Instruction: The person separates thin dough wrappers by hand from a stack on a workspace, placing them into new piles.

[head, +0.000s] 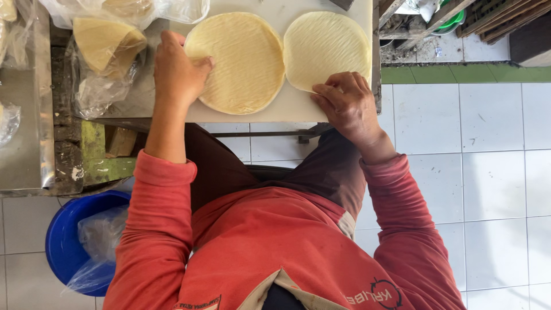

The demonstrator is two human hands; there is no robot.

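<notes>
Head view: your left hand (178, 72) rests flat on the yellower round dough sheet (238, 63), right hand (344, 103) flat, fingertips on the paler round sheet (327, 49), both on the white board (275, 109). You seem to be positioning; next calls for gentle pressing.

Two round pale wrappers (241, 63) (330, 49) flat, side by side
</notes>
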